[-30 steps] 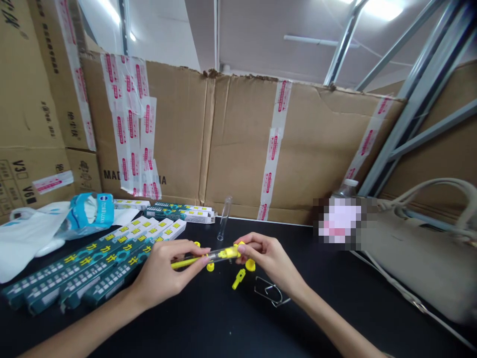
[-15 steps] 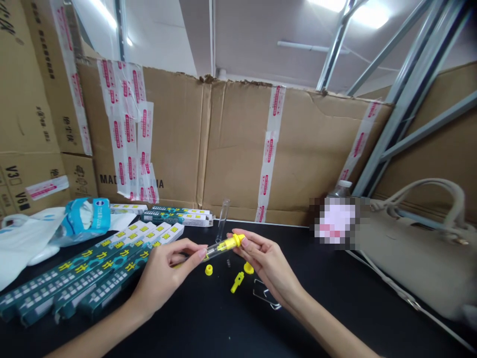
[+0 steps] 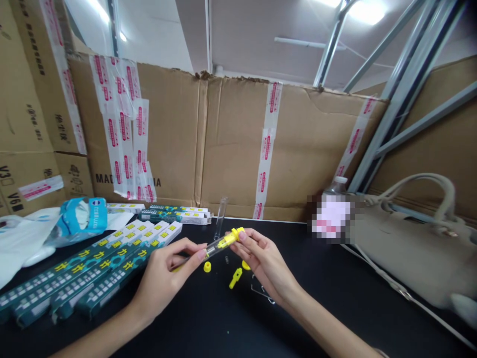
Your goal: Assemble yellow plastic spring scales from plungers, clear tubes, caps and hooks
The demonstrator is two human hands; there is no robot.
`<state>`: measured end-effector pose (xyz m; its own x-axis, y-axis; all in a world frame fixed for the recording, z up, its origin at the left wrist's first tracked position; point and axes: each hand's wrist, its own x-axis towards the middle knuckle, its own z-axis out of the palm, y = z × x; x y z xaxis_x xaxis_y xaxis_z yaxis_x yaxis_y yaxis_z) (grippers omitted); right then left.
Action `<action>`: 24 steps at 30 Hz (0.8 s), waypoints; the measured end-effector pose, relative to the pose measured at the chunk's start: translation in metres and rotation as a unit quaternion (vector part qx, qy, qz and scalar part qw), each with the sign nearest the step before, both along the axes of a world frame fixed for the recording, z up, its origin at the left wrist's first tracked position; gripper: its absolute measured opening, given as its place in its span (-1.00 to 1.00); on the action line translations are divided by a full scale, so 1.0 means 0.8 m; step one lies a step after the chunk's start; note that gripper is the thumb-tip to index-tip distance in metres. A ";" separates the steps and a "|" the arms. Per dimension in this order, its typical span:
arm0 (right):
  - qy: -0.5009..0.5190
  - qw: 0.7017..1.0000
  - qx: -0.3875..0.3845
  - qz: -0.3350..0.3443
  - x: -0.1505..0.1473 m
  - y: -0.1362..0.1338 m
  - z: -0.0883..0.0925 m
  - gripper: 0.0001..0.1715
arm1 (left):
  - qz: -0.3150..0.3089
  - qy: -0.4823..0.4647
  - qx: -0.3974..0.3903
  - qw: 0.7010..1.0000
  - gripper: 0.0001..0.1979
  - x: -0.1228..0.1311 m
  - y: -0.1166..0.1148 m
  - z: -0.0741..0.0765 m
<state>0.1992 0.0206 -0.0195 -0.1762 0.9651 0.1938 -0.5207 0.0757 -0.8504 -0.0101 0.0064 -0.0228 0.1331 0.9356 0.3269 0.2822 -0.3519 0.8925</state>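
My left hand [image 3: 164, 271] pinches the lower part of a clear-tubed spring scale [image 3: 213, 250] between thumb and fingers. The tube slants up to the right, with a yellow piece and a metal spring visible inside. At its upper end, the fingers of my right hand [image 3: 263, 253] are closed on the yellow cap [image 3: 237, 233]. Below the hands on the black table lie a small yellow collar [image 3: 207, 267], a yellow slotted piece [image 3: 235, 278] and a small spring [image 3: 226, 259]. Bent wire hooks [image 3: 263, 289] and another yellow part [image 3: 246, 265] are partly hidden by my right hand.
An empty clear tube [image 3: 220, 219] stands behind the hands. Several long green-and-white boxes [image 3: 108, 266] lie left, with more boxes [image 3: 179, 215] at the back. A blue packet [image 3: 84, 216] rests far left. A bottle [image 3: 339, 186] and beige handbag [image 3: 406, 248] stand right, before cardboard [image 3: 231, 149].
The view has shifted slightly. My right hand and the cap have risen a little, and the hand covers more of the yellow part behind it. Both hands keep their grip.
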 end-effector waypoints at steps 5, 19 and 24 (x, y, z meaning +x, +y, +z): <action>0.013 1.000 -0.019 -0.010 0.001 0.000 -0.001 -0.59 | 0.011 0.026 0.009 1.000 -0.67 0.002 0.000 -0.002; 0.032 0.999 -0.033 -0.024 -0.001 0.000 0.001 -0.64 | 0.007 0.015 0.016 1.000 -0.70 0.007 -0.006 0.001; 0.013 0.999 -0.024 -0.025 -0.001 0.000 0.001 -0.69 | 0.012 0.016 0.004 1.000 -0.67 0.008 -0.004 -0.003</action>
<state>0.1983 0.0209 -0.0184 -0.1230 0.9807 0.1519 -0.5398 0.0623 -0.8395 -0.0035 0.0029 -0.0253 0.1214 0.9361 0.3301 0.3187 -0.3517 0.8802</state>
